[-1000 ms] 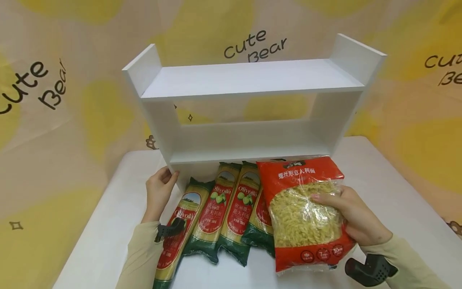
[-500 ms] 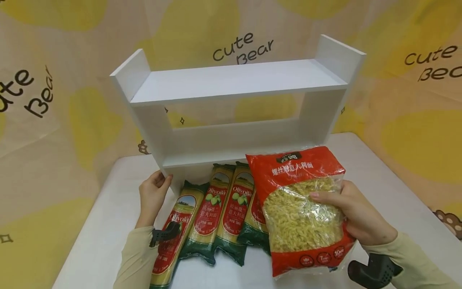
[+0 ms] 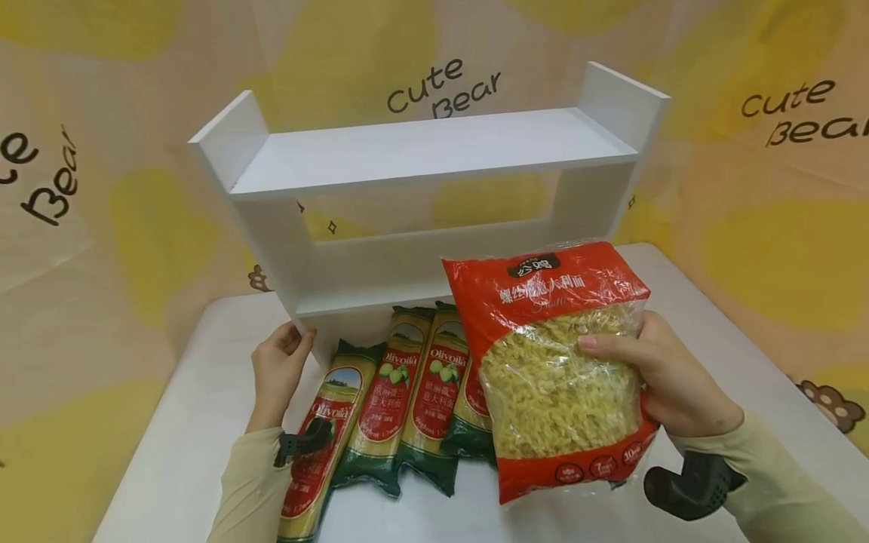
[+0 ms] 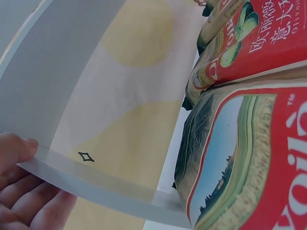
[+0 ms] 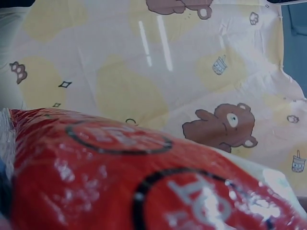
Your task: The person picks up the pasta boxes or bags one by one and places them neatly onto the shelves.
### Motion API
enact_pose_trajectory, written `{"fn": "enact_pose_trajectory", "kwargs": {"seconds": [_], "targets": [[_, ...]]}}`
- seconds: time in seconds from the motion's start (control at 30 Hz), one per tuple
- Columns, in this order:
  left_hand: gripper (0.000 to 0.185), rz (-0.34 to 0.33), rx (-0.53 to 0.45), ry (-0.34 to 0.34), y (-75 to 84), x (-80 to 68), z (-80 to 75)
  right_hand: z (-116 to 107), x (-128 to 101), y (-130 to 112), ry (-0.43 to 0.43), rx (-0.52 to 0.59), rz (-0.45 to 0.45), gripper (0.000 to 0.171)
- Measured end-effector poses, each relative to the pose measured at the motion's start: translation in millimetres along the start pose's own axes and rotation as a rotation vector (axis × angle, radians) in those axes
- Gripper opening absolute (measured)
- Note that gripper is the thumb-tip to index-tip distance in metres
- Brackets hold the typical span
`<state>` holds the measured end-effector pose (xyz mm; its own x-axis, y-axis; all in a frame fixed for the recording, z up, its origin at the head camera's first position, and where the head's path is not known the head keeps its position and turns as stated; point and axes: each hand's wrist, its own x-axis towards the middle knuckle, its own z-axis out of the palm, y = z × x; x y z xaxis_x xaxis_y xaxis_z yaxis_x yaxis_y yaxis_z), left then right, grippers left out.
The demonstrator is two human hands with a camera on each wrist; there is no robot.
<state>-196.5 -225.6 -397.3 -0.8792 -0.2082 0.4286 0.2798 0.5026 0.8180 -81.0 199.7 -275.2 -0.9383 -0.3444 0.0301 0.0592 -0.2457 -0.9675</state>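
My right hand (image 3: 686, 377) grips a red bag of spiral pasta (image 3: 563, 377) by its right side, thumb across the clear front. The bag hangs in front of the right part of a white shelf (image 3: 434, 154); its red lower end (image 5: 96, 182) fills the right wrist view. With my left hand (image 3: 278, 369) I pinch the lower left edge of the shelf; in the left wrist view the thumb and fingers of that hand (image 4: 29, 191) lie on either side of the panel edge (image 4: 96, 187). Several spaghetti packs (image 3: 383, 400) lean under the lowest board, the rightmost partly hidden behind the pasta bag.
The leftmost spaghetti pack (image 3: 326, 437) lies beside my left forearm. The shelf stands on a white table (image 3: 176, 422), against a yellow-patterned cloth (image 3: 109, 249). Its middle board (image 3: 373, 290) and top board bear nothing in view.
My right hand has raised the pasta bag, so its top now overlaps the middle board. The left hand keeps its place on the shelf edge. The head view has shifted slightly right.
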Motion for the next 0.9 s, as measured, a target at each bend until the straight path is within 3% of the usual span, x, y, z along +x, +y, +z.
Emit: {"fn": "enact_pose_trajectory", "kwargs": {"seconds": [0.6,0.9], "targets": [[0.029,-0.022,0.008,0.003,2.2,0.3,-0.6,14.7,7.9,-30.1,-0.007,-0.019,-0.123,0.043],[0.029,-0.011,-0.005,0.042,2.2,-1.8,2.3,18.0,10.8,-50.8,-0.004,-0.065,-0.156,0.050]]}}
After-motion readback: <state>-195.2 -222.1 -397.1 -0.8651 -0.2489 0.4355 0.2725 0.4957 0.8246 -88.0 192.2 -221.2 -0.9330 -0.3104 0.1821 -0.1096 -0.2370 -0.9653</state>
